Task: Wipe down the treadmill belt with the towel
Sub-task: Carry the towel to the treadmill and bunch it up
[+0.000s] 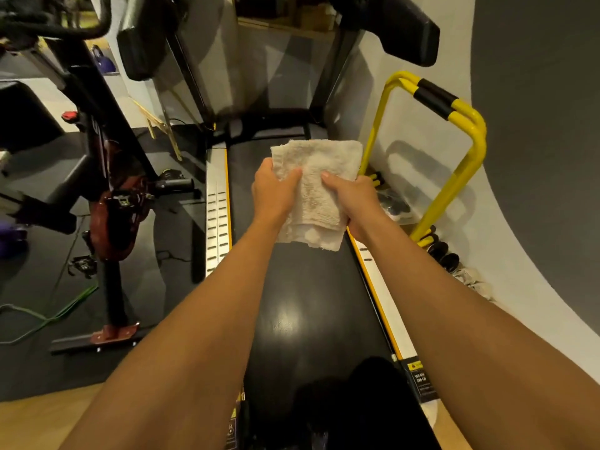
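Note:
A folded off-white towel (319, 160) is held up over the black treadmill belt (302, 306), which runs from the bottom of the view toward the motor cover. My left hand (274, 190) grips the towel's left edge, thumb on top. Gripping its right edge is my right hand (355, 198), also thumb on top. The towel's lower layers hang between my wrists. Whether the towel touches the belt I cannot tell. Both forearms stretch out over the belt.
Silver side rails (217, 216) with yellow trim flank the belt. A yellow handrail frame (454, 151) and dark shoes (443, 254) stand by the white wall on the right. A red-and-black exercise bike (110, 203) and green cord (48, 316) sit on the left floor.

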Tool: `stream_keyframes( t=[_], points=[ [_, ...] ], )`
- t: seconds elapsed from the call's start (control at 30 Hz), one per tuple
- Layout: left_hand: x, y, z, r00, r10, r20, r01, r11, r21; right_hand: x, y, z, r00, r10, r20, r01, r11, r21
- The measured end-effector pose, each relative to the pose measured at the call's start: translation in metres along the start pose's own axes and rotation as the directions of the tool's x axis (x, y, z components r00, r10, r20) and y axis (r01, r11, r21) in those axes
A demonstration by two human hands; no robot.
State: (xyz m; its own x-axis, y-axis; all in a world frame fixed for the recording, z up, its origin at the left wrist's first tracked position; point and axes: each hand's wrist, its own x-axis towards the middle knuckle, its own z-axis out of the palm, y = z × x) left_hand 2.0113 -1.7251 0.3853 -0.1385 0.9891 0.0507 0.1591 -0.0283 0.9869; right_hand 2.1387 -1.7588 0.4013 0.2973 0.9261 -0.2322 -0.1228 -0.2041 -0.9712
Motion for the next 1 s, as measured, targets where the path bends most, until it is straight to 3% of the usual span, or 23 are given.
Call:
stream_keyframes(
  t=[0.2, 0.53, 0.83, 1.0],
  points=[
    [0.082, -0.029, 0.047, 0.995, -0.098, -0.017, 0.098, 0.995, -0.005, 0.098, 0.003, 0.003, 0.999, -0.017, 0.049, 0.018, 0.999, -0.026],
    [0.268, -0.025, 0.130, 0.939, -0.319, -0.124, 0.319, 0.947, -0.024, 0.310, -0.042, 0.019, 0.981, 0.122, 0.153, -0.107, 0.989, -0.102],
    [0.389, 0.021, 0.142, 0.925, -0.355, -0.134, 0.357, 0.934, -0.003, 0.403, -0.126, 0.046, 0.970, 0.087, 0.226, -0.067, 0.994, -0.091],
    [0.460, 0.016, 0.143, 0.899, -0.425, -0.105, 0.420, 0.905, -0.071, 0.466, -0.137, 0.083, 0.961, 0.151, 0.231, -0.137, 0.988, -0.074]
  ],
)
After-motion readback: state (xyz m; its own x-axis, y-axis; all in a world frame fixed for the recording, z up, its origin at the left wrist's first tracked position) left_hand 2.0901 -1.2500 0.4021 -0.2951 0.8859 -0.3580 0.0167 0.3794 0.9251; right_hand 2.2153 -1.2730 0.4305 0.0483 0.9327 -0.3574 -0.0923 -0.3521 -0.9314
